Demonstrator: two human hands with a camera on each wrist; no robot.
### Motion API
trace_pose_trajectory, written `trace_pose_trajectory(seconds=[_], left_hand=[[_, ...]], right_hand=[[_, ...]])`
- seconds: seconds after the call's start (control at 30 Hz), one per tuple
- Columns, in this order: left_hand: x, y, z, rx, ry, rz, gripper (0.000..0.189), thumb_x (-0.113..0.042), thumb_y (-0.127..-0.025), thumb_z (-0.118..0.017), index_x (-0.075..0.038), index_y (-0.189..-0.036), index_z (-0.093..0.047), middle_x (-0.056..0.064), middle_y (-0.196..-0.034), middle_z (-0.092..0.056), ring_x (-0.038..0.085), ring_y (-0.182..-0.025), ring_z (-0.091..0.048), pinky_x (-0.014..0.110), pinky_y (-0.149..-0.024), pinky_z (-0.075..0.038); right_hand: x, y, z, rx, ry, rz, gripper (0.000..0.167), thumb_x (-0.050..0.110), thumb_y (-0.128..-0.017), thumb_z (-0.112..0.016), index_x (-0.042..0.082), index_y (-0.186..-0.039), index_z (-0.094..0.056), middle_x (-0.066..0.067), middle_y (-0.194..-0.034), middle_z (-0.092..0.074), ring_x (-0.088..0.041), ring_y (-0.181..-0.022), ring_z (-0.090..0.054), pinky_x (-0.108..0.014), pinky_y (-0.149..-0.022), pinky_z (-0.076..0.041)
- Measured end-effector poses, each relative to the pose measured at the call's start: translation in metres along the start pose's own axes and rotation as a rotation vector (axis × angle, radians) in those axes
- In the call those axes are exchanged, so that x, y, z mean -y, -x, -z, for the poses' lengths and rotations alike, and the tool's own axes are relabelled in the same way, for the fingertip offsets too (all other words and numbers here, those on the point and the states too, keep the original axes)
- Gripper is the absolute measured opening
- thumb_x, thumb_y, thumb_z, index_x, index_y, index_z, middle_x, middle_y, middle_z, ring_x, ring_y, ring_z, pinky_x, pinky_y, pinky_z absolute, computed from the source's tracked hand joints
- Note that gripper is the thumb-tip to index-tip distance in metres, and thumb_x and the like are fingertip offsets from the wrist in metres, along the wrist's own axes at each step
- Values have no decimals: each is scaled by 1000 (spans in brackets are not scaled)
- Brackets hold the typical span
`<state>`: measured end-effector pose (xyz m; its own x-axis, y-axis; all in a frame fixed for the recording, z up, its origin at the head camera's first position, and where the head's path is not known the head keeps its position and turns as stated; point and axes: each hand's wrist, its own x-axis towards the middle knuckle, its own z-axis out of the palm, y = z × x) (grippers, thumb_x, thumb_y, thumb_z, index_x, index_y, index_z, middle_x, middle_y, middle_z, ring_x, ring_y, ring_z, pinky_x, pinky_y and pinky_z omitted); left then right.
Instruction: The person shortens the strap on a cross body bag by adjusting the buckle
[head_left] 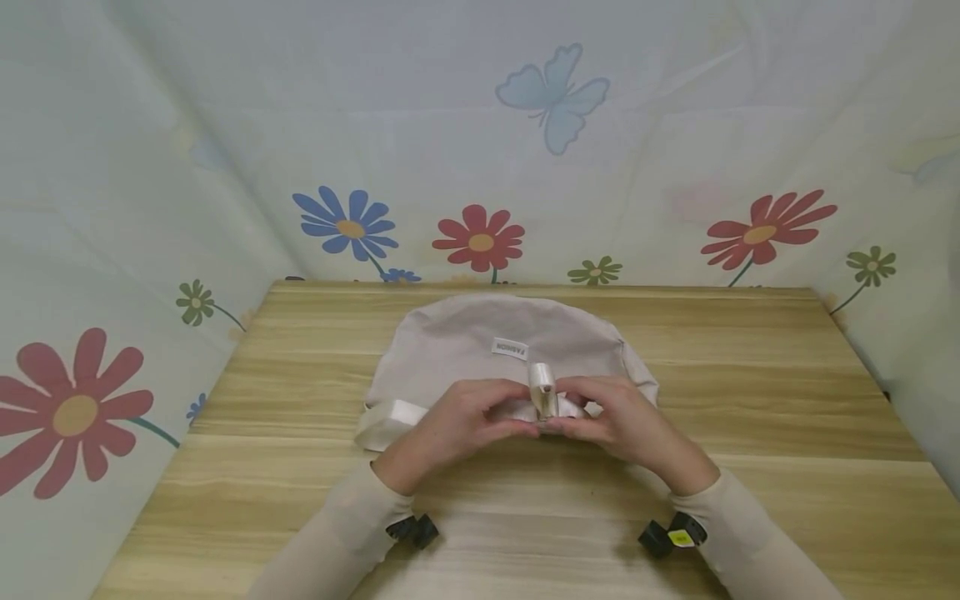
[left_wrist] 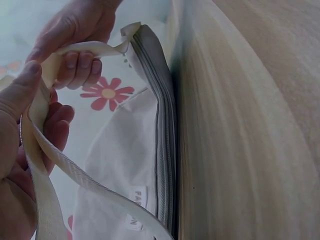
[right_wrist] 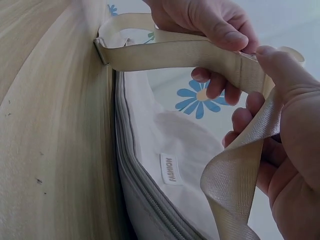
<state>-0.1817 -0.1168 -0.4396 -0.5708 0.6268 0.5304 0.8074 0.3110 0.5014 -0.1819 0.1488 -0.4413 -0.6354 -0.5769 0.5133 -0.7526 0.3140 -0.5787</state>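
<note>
A pale beige fabric bag (head_left: 450,350) with a white "FASHION" label (head_left: 510,348) lies on the table, its zipper (right_wrist: 150,200) along the edge nearest the person. Above that edge, both hands grip the cream webbing strap (right_wrist: 170,56). My left hand (head_left: 468,412) pinches it between thumb and fingers. Facing it, my right hand (head_left: 618,417) holds the strap close by, fingertips nearly meeting. Part of the strap stands up in a loop (head_left: 542,379) between them. In the right wrist view a metal strap buckle (right_wrist: 101,51) sits further along. The fingers partly hide the gripped section.
The wood-grain table (head_left: 750,375) extends around the bag. Behind and beside it hangs a pale cloth (head_left: 375,108) printed with flowers and a butterfly. Small black devices (head_left: 667,536) are worn on both wrists. A strap loop (head_left: 393,421) lies by the bag's left corner.
</note>
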Motion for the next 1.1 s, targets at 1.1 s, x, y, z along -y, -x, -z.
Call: trace_pose_trajectory(seconds=[1.1], left_hand=[[18,59,57,-88,-128,96,36,-10,-79,-95,-13,-110,-78,-1,-103,-81,14,-92,-73,20,-83,-56]], right_hand=[[-13,0,0,-139,44,136,22,13,-82,-85,8,-101,-75,10,-68,-61,0,-69,-58,-15,-65,-49]])
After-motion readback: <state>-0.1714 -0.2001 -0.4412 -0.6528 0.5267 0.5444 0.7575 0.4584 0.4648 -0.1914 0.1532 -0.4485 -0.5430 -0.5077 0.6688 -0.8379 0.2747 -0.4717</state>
